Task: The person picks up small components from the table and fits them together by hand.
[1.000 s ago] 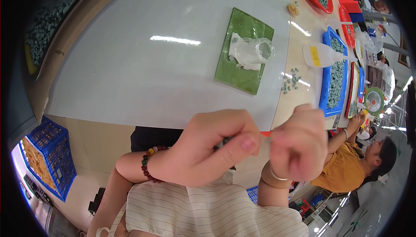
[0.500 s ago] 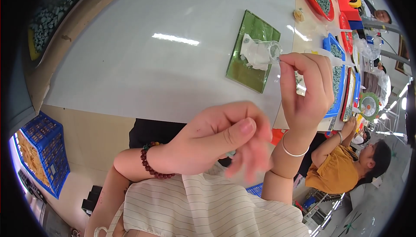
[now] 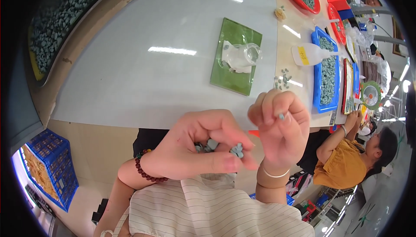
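Note:
My left hand point(image 3: 190, 146) is closed around several grey-green stone chips point(image 3: 211, 145) in its curled fingers. Between its thumb and fingertips it pinches a small cluster of stone chips point(image 3: 237, 150). Just to the right, my right hand point(image 3: 284, 135) holds one small stone chip point(image 3: 281, 116) in a fingertip pinch, apart from the cluster. Beyond both hands a green glass plate point(image 3: 229, 83) lies on the grey tabletop point(image 3: 121, 81). On the plate rests a crumpled white piece point(image 3: 238, 66) with a small clear, round cup point(image 3: 252, 54) at its right side.
Loose chips point(image 3: 284, 79) lie right of the plate, near a squeeze bottle point(image 3: 308, 54). A blue tray point(image 3: 317, 81) and a red tray point(image 3: 315, 5) hold stone chips. At lower left stands a blue crate point(image 3: 65, 172). A co-worker in an orange top point(image 3: 340, 167) sits at right.
My right hand has come back from the clear cup toward my left hand, now pinching a chip. My left hand has turned, showing the chips in it. The view has shifted slightly.

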### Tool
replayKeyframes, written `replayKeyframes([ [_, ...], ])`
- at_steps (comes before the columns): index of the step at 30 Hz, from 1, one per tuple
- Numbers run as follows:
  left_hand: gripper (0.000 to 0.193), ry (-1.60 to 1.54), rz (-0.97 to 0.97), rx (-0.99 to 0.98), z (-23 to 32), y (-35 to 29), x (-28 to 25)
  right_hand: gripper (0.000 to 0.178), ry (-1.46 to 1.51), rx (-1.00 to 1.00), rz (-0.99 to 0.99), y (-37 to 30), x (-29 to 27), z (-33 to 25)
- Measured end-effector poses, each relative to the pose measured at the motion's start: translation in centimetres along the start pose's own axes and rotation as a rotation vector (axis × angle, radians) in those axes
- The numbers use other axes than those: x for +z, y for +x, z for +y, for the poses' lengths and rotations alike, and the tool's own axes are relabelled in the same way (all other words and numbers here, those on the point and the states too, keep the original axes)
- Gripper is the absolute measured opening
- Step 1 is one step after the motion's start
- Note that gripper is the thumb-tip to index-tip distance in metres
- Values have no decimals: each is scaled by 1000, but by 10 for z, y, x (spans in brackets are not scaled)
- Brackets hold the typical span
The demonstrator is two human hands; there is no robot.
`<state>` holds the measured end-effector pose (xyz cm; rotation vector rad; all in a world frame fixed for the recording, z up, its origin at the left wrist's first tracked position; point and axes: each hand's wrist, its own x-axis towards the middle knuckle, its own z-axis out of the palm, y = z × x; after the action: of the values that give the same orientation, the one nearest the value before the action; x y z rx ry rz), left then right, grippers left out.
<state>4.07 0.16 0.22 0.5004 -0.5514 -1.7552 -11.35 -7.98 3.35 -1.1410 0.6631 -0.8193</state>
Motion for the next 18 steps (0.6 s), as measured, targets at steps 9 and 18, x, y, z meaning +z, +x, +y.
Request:
replayKeyframes([
  [9,19,245,52,134,-7,0,7,9,71,-212,84,-33,6,7],
  [18,24,487,79,312,-26,2,14,21,-394,-451,-1,-41,-8,5],
])
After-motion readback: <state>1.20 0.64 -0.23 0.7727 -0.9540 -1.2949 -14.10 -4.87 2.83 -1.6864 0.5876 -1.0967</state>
